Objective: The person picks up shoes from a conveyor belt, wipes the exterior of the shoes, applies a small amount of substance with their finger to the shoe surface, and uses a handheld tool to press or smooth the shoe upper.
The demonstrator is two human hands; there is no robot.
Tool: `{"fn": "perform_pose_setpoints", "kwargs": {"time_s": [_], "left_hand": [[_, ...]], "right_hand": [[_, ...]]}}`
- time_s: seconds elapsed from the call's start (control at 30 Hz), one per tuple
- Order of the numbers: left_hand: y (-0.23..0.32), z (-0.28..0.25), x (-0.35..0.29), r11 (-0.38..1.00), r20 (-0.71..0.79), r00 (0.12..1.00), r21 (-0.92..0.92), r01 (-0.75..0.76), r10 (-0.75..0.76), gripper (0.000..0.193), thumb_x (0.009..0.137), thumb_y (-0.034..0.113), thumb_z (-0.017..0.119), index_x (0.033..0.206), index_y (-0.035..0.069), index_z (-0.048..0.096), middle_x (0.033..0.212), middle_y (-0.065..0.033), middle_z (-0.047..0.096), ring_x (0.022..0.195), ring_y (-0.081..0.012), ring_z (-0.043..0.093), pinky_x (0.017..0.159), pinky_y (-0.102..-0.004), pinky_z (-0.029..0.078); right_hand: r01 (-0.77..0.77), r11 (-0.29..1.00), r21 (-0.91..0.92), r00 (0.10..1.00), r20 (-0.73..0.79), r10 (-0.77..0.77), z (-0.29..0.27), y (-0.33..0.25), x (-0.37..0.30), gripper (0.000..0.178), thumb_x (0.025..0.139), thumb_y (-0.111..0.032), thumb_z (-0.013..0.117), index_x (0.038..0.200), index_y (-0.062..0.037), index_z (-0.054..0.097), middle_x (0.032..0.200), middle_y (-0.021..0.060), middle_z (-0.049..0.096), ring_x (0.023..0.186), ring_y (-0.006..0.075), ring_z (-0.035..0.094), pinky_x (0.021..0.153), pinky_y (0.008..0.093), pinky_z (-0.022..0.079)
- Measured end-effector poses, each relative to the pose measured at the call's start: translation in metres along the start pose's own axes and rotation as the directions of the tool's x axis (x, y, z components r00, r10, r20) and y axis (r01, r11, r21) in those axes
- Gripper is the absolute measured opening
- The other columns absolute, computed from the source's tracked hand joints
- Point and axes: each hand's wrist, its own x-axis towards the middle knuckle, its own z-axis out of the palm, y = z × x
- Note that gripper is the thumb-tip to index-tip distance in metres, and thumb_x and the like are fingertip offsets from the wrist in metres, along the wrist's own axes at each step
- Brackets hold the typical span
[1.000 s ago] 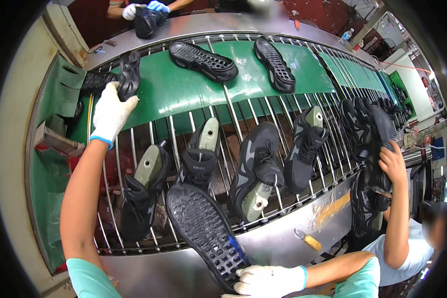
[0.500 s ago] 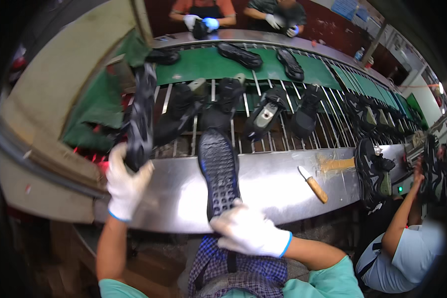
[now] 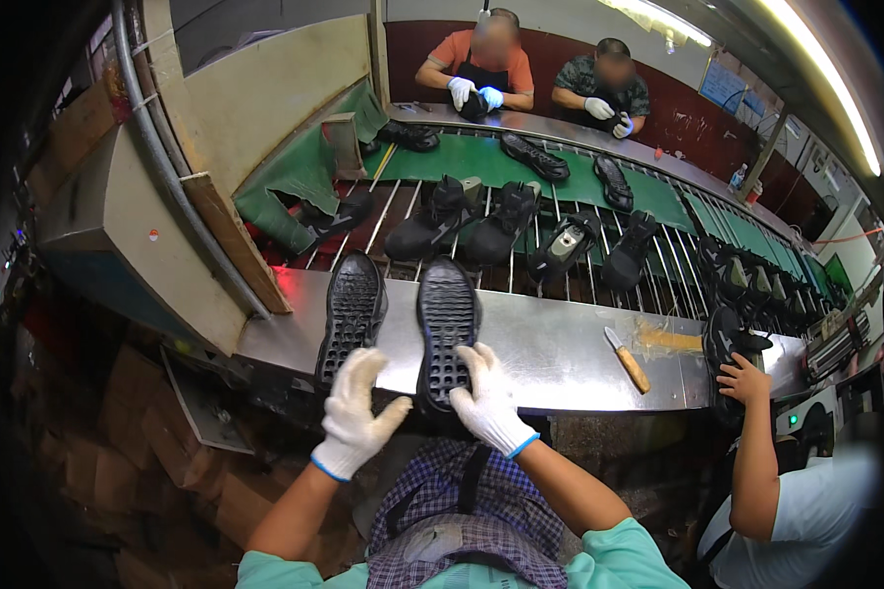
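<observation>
Two black shoe soles lie side by side on the bench edge, their ridged, pocketed inner sides facing up. My left hand [image 3: 360, 414], in a white glove, is beside the near end of the left sole [image 3: 354, 299], thumb spread wide and nothing in its grasp. At the near right edge of the right sole [image 3: 449, 319] is my gloved right hand [image 3: 489, 401]. Its fingers are apart and appear to touch that sole without closing round it. Farther off, black shoes [image 3: 432, 224] rest on the metal rods of a conveyor.
A wooden-handled knife [image 3: 629, 361] lies on the metal bench [image 3: 550, 344], right of the soles. More soles lie on the conveyor's green belt [image 3: 580, 177]. A co-worker's hand [image 3: 746, 381] touches a shoe at right; two gloved people work across the line. A panelled housing [image 3: 167, 231] stands left.
The dark sole that my left hand held at the left now lies beside the other one, and that hand has let go. My right hand's grip on its sole has loosened. The view has shifted.
</observation>
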Motion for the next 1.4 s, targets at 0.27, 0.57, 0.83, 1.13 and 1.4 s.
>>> {"fn": "perform_pose_setpoints", "kwargs": {"time_s": [0.27,0.57,0.83,1.13,1.4], "left_hand": [[-0.063,0.077,0.022,0.855,0.001,0.899,-0.306,0.418,-0.439,0.062,0.09,0.023,0.084,0.141,-0.004,0.061,0.141,-0.0222,0.063,0.13,-0.0346,0.064,0.113,-0.0424,0.052],[-0.052,0.084,0.042,0.924,-0.092,0.921,-0.093,0.37,-0.378,0.047,0.089,0.013,0.082,0.13,-0.005,0.066,0.135,-0.0231,0.067,0.122,-0.0342,0.071,0.104,-0.04,0.059],[-0.05,0.077,0.045,0.931,-0.141,0.92,-0.036,0.364,-0.365,0.035,0.088,0.014,0.08,0.119,-0.002,0.072,0.131,-0.0223,0.071,0.114,-0.0384,0.074,0.099,-0.0421,0.06],[-0.051,0.086,0.049,0.93,-0.194,0.91,-0.055,0.363,-0.367,0.033,0.086,0.011,0.081,0.117,0.001,0.074,0.128,-0.0216,0.074,0.115,-0.0381,0.074,0.1,-0.0438,0.06],[-0.053,0.092,0.043,0.928,-0.194,0.91,-0.149,0.341,-0.366,0.031,0.089,0.006,0.078,0.118,-0.003,0.072,0.129,-0.0225,0.072,0.112,-0.0353,0.075,0.096,-0.0401,0.062]], "right_hand": [[-0.229,0.958,0.173,0.969,0.137,0.207,-0.081,0.052,0.093,0.069,0.099,-0.027,0.069,0.16,-0.0048,0.045,0.153,0.0254,0.059,0.138,0.0386,0.062,0.117,0.0443,0.05],[0.028,0.856,-0.517,0.995,-0.071,-0.076,-0.139,0.113,0.325,0.096,0.079,-0.027,0.088,0.161,-0.0099,0.041,0.161,0.0285,0.045,0.14,0.0478,0.055,0.115,0.0515,0.049],[0.445,0.36,-0.82,0.888,0.456,-0.058,-0.113,0.096,0.391,0.081,0.07,-0.013,0.09,0.144,-0.0202,0.058,0.143,0.0147,0.06,0.13,0.0366,0.061,0.105,0.051,0.053],[0.37,0.473,-0.8,0.926,0.36,-0.116,-0.134,0.119,0.349,0.041,0.081,-0.016,0.082,0.118,-0.01,0.065,0.099,0.0176,0.077,0.095,0.0405,0.075,0.08,0.0537,0.058],[0.283,0.571,-0.77,0.959,0.205,-0.197,-0.153,0.097,0.325,0.044,0.08,-0.021,0.086,0.118,-0.0129,0.065,0.101,0.0181,0.075,0.096,0.0414,0.074,0.082,0.0552,0.057]]}}
